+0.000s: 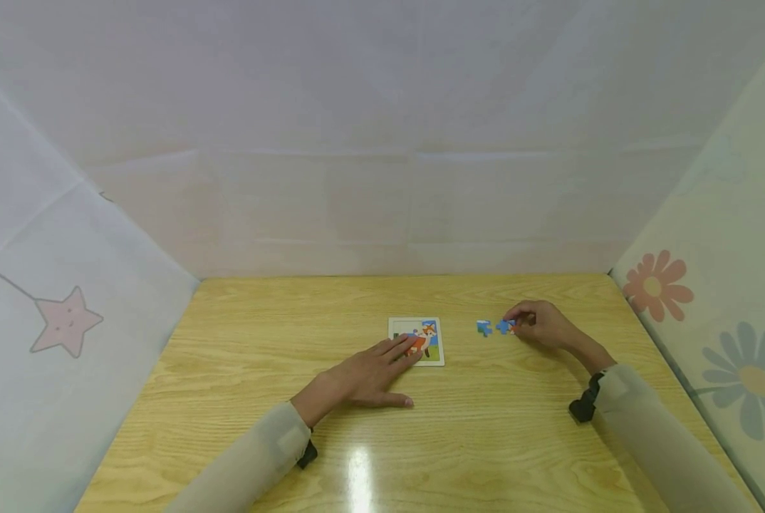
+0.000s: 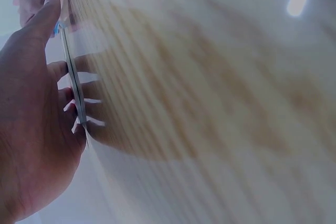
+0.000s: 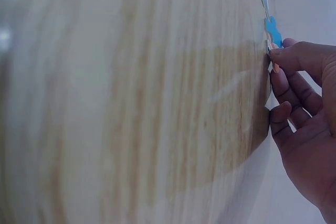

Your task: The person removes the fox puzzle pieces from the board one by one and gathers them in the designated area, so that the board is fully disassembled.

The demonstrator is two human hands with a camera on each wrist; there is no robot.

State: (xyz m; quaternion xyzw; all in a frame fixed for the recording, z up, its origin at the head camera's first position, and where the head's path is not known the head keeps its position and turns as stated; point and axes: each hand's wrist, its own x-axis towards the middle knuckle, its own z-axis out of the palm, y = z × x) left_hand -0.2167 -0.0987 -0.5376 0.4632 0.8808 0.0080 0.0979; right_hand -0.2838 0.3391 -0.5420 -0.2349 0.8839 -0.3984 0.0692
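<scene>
My left hand (image 1: 379,370) lies with fingers spread and straight, its fingertips over the lower left of a small white-framed jigsaw puzzle (image 1: 442,350). The puzzle picture shows an orange fox on green and blue, and its upper left part is bare board. To the right, my right hand (image 1: 541,326) pinches a blue puzzle piece (image 1: 503,326) with an orange patch, between thumb and fingers. That piece (image 3: 273,31) stands close over the wood in the right wrist view. Just left of it lies a loose blue and green puzzle piece (image 1: 482,328).
Both hands work on a wooden table (image 1: 261,320). Behind it hangs a pale cloth wall (image 1: 357,206), with patterned cloth at both sides. A bright light reflection shows near the table's front. Each wrist wears a black camera mount (image 1: 584,407).
</scene>
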